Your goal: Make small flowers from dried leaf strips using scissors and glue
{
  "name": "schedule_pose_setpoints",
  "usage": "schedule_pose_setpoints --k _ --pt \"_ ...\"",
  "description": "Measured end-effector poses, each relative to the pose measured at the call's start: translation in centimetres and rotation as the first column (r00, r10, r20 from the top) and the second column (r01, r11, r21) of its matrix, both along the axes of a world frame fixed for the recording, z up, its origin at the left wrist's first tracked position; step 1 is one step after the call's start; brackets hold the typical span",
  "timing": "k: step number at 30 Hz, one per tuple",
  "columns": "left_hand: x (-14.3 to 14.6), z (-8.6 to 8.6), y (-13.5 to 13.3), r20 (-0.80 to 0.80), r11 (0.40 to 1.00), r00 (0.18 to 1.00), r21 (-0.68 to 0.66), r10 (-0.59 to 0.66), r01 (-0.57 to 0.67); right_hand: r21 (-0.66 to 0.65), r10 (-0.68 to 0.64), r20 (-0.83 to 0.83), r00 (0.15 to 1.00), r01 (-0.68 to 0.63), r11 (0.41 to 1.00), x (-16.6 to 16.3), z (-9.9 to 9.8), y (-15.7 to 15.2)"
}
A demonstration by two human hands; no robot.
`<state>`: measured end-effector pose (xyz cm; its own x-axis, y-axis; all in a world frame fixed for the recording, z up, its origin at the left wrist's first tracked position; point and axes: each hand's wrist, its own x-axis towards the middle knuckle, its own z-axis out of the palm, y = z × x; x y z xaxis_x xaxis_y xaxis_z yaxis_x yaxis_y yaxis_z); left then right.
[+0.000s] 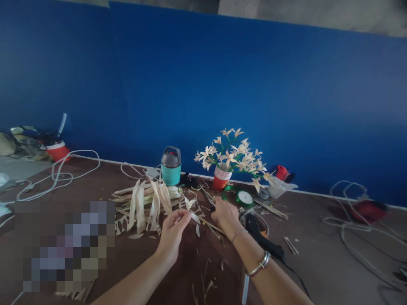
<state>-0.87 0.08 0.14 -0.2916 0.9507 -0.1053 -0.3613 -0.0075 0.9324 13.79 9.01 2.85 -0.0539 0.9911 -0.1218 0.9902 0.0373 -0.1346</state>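
Observation:
My left hand [175,228] is closed in a pinch on a small pale petal [195,218], which looks cut from dried corn husk. Farther right, my right hand [225,213] curls around the dark handles of a pair of scissors [207,195], whose blades point away from me. Its fingers are partly hidden behind the hand. Just beyond the left fingertips lies a small husk flower [190,204]. Strips of husk [140,207] are heaped to the left. Thin stalks [212,226] lie between the hands.
Husk flowers [243,154] stand in stacked paper cups [221,176] near the blue wall. A roll of green ribbon [245,198] and a black glue gun [262,239] lie at right. A turquoise flask [171,167] stands behind the husks. White cables [60,178] trail at left.

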Motion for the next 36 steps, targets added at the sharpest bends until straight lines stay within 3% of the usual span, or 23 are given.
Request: schedule_pose_setpoints --k 7,11,15,18,24,28,31,33,36 --pt "0.1 0.6 -0.2 0.029 1.0 1.0 0.006 0.003 -0.003 0.054 0.065 -0.032 0.997 -0.063 0.997 2.4 0.1 -0.5" --pt "0.2 0.9 -0.2 0.01 1.0 1.0 -0.004 0.002 -0.002 0.18 0.092 -0.021 0.996 -0.086 0.98 2.0 0.3 -2.2" --pt "0.1 0.9 -0.2 -0.003 1.0 1.0 -0.007 -0.018 0.018 0.253 0.375 -0.233 0.897 -0.316 0.914 0.5 -0.4 -4.1" --pt "0.1 0.7 -0.2 -0.033 1.0 0.999 -0.005 -0.014 0.014 0.239 0.427 -0.309 0.85 -0.366 0.9 -0.2 -1.6 -4.9" --pt "0.0 0.6 -0.2 -0.06 0.999 0.997 -0.005 -0.042 0.042 0.257 0.403 -0.329 0.854 -0.33 0.908 -0.5 -2.9 -5.2" --pt "0.1 0.8 -0.3 -0.085 0.999 0.995 -0.008 -0.052 0.051 0.277 0.405 -0.352 0.844 -0.32 0.906 -0.2 -2.9 -4.8" --pt "0.2 0.6 -0.2 -0.121 0.999 0.992 -0.018 -0.041 0.039 0.336 0.363 -0.382 0.85 -0.238 0.911 1.0 -2.3 -4.4" --pt "0.2 0.3 -0.2 -0.117 0.998 0.992 -0.041 -0.046 0.041 0.445 0.338 -0.416 0.844 -0.135 0.885 1.9 -1.6 -4.4" --pt "0.5 -0.1 -0.3 -0.054 0.991 0.994 -0.092 -0.099 0.094 0.605 0.384 -0.532 0.755 0.022 0.796 2.6 -0.6 -5.3"
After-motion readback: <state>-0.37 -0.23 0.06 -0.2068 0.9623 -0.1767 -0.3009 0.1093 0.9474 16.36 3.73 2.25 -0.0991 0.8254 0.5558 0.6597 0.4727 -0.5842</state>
